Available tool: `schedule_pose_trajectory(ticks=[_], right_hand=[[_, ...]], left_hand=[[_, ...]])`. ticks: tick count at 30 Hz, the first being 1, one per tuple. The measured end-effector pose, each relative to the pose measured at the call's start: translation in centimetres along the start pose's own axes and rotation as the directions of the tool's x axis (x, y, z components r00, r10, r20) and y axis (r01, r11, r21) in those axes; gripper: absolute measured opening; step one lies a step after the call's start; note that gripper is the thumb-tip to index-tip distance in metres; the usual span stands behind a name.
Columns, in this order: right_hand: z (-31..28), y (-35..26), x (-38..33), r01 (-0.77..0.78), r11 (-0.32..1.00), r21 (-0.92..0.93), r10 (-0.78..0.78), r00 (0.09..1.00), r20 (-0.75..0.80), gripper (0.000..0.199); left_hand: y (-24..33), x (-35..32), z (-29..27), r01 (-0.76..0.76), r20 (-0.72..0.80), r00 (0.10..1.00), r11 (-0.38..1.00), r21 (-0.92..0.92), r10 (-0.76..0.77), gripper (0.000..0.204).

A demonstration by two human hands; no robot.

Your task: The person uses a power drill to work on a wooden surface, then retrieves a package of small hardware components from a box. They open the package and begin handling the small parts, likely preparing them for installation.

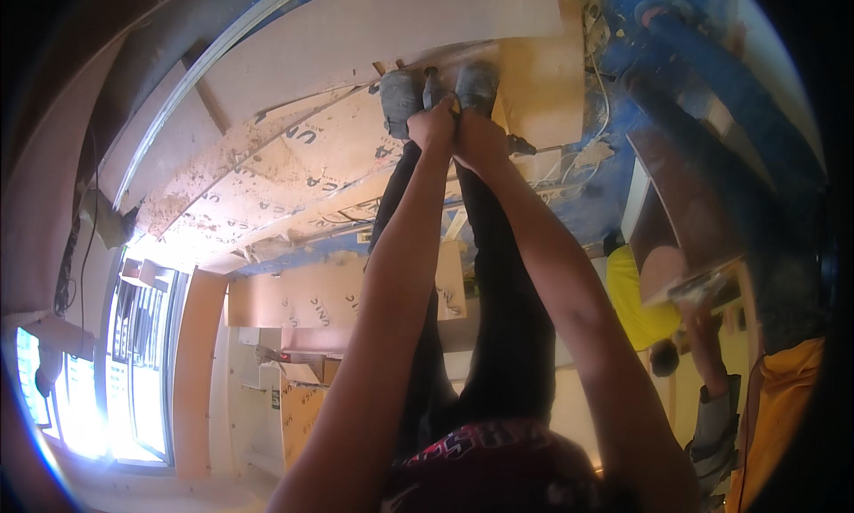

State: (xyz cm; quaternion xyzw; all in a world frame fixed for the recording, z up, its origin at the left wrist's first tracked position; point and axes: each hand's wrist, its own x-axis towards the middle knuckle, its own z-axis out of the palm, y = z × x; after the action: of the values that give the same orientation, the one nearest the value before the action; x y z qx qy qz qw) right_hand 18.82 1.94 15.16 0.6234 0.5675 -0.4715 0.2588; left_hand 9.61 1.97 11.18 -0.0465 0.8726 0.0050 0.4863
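My left hand point(433, 126) is closed around a dark grey tool point(432, 88) with a narrow, tapering end, which points down at the boards between my two grey shoes. Right beside it, my right hand point(479, 141) is wrapped round what appears to be the same tool; the fingers hide most of its body, so its exact kind cannot be made out. A small dark piece point(521, 146) shows just right of my right hand; whether it belongs to the tool is unclear. Under my shoes lies a printed plywood sheet point(311, 144), dusty and strewn with crumbs of debris.
Plain boards point(400, 20) lie beyond my feet. A pale cable point(605, 95) runs over the blue floor point(614, 171) on the right. Another person in a yellow top point(636, 300) and one in dark trousers point(703, 140) are at the right. Bright windows point(138, 362) show at lower left.
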Motion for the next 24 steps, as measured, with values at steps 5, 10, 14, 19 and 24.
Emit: schedule_pose_trajectory(ticks=[5,10,14,19,24], right_hand=[[-0.2,-1.3,-0.1,-0.028,1.000,-0.008,0.029,0.998,0.054,0.037],[-0.9,-0.9,-0.2,0.001,0.996,-0.087,0.006,0.997,0.071,0.033],[-1.2,-0.8,0.3,0.018,0.994,-0.109,-0.013,0.999,0.046,0.030],[-0.9,-1.4,0.3,0.030,0.998,-0.054,-0.030,1.000,0.007,0.028],[-0.9,-1.0,0.4,0.030,0.997,-0.070,-0.026,0.998,0.054,0.032]], left_hand=[[-0.8,1.3,-0.7,0.001,0.022,1.000,1.000,0.023,-0.002,0.062],[-1.4,0.9,-0.1,0.028,0.026,0.999,0.999,-0.033,-0.027,0.059],[-0.5,0.7,0.1,0.059,0.025,0.998,0.995,-0.079,-0.057,0.055],[0.1,0.3,-0.8,0.142,0.035,0.990,0.978,-0.156,-0.138,0.051],[-0.4,0.3,-0.6,0.166,0.072,0.986,0.941,-0.296,-0.151,0.054]])
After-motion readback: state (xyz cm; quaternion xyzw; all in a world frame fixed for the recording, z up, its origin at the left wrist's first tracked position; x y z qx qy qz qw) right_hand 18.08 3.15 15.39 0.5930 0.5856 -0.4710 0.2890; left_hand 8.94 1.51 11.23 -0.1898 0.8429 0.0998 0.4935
